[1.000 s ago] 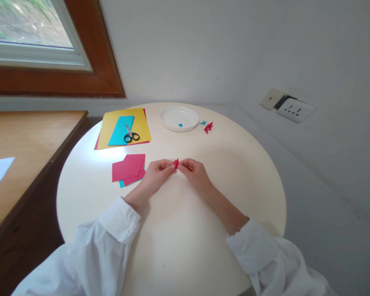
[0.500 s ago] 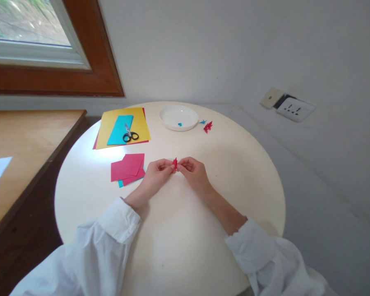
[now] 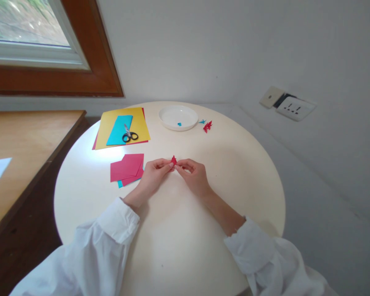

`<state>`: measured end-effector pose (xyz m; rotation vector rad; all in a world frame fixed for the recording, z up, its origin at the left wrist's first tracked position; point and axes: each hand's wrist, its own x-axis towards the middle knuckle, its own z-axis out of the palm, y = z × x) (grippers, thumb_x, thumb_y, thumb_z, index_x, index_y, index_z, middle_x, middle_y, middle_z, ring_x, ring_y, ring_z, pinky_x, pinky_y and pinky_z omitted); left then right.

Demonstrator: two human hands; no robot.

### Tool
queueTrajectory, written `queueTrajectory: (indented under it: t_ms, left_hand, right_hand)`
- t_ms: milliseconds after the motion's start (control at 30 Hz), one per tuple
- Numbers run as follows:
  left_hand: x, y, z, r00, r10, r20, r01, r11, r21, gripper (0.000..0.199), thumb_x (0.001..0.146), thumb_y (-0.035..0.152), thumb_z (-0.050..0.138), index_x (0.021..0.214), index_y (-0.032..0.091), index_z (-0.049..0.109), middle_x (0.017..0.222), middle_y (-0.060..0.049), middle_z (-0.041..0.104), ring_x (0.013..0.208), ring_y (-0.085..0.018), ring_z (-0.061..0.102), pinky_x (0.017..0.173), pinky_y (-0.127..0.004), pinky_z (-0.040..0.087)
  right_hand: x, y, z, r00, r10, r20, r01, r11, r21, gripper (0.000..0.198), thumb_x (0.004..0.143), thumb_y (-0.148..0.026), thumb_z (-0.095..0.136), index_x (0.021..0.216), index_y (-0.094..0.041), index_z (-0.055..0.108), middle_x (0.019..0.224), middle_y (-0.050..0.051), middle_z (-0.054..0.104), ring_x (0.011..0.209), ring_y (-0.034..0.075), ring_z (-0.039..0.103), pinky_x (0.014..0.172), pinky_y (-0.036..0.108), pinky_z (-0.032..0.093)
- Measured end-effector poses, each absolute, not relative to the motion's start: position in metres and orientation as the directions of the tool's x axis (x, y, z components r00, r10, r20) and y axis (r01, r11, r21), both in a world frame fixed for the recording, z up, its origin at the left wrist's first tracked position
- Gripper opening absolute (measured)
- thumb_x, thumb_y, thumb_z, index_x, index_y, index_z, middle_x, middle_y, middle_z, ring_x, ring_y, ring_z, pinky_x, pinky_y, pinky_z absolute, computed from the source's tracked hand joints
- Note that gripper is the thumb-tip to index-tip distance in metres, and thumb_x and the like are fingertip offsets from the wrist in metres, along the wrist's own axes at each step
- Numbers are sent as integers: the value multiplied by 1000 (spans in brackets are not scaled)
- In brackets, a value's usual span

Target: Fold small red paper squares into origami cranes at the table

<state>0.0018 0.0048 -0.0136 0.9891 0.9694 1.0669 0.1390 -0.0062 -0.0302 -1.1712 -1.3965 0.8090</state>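
A small folded red paper piece (image 3: 174,159) is pinched between both hands over the middle of the round white table (image 3: 185,255). My left hand (image 3: 156,174) grips it from the left with thumb and fingers closed. From the right, my right hand (image 3: 193,174) pinches it the same way, and the fingertips hide its lower part. Just left of my left hand lie red paper squares (image 3: 126,167), overlapping, with a bit of blue paper (image 3: 120,184) showing under them.
Scissors (image 3: 130,135) rest on folded blue paper (image 3: 119,129) over yellow paper (image 3: 142,127). A white plate (image 3: 189,126) holds a small blue piece (image 3: 179,124). Beside it lie a blue folded figure (image 3: 202,121) and red folded figures (image 3: 207,126). A wooden desk (image 3: 33,139) stands left.
The red paper piece has turned a little between my fingers and its shape looks different. My right hand has shifted slightly left, its fingertips closer to my left hand.
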Motion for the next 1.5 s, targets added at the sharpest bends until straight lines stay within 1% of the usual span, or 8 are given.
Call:
queueTrajectory:
  t_ms: [300, 467, 567, 667, 933, 1100, 1333, 1500]
  left_hand:
    - [4, 5, -14, 163, 983, -79, -210, 113, 971, 26, 58, 35, 76, 69, 14, 66, 66, -2, 63, 66, -13, 56, 64, -25, 41]
    - [3, 5, -14, 148, 987, -60, -250, 96, 964, 32, 56, 34, 79, 75, 16, 60, 63, 1, 63, 67, -14, 59, 68, -27, 44]
    - [3, 4, -12, 138, 989, -62, -301, 101, 948, 34, 56, 32, 80, 72, 18, 53, 57, 4, 61, 65, -13, 60, 69, -27, 45]
    - [3, 4, -10, 159, 983, -96, -323, 144, 935, 31, 56, 31, 79, 66, 16, 54, 56, 4, 58, 64, -11, 60, 68, -25, 45]
    - [1, 8, -17, 287, 939, -190, -450, 307, 839, 25, 55, 28, 81, 65, 10, 66, 72, -5, 67, 73, -12, 63, 79, -25, 48]
    - [2, 9, -16, 320, 934, -161, -488, 308, 817, 30, 63, 38, 76, 63, 9, 67, 67, -5, 66, 71, -13, 62, 77, -26, 48]
    - [0, 8, -16, 337, 931, -142, -445, 291, 847, 27, 67, 36, 74, 63, 10, 68, 68, -4, 64, 71, -11, 60, 76, -22, 48]
    - [0, 7, -16, 354, 930, -99, -500, 278, 821, 19, 69, 28, 71, 65, 10, 69, 74, -5, 65, 77, -12, 60, 80, -24, 48]
  right_hand:
    - [137, -7, -27, 125, 956, 265, 126, 249, -960, 11, 67, -28, 67, 71, -17, 66, 73, 4, 69, 70, 17, 64, 70, 30, 53]
    - [137, -8, -26, 125, 953, 274, 102, 262, -960, 10, 67, -27, 67, 71, -17, 65, 72, 3, 68, 70, 16, 63, 70, 30, 52]
    - [137, -8, -25, 131, 952, 278, 65, 271, -960, 11, 67, -26, 68, 72, -18, 63, 73, 2, 66, 70, 15, 63, 70, 29, 52]
    - [136, -9, -24, 154, 941, 301, 48, 297, -954, 14, 66, -24, 69, 74, -19, 58, 73, 0, 62, 70, 14, 62, 70, 28, 53]
    - [140, -9, -28, 70, 876, 477, 282, 442, -852, 11, 72, -21, 62, 79, -21, 54, 76, -1, 62, 71, 13, 62, 69, 28, 52]
    - [141, -11, -24, 12, 844, 537, 399, 488, -776, 8, 73, -17, 59, 78, -22, 54, 75, -1, 64, 68, 13, 62, 66, 27, 53]
    - [141, -11, -23, -36, 808, 587, 442, 540, -717, 8, 73, -14, 57, 76, -22, 54, 73, -2, 64, 67, 12, 62, 66, 26, 52]
    - [142, -10, -24, 3, 833, 553, 405, 505, -762, 9, 72, -15, 58, 77, -22, 54, 73, -2, 63, 67, 12, 61, 65, 26, 52]
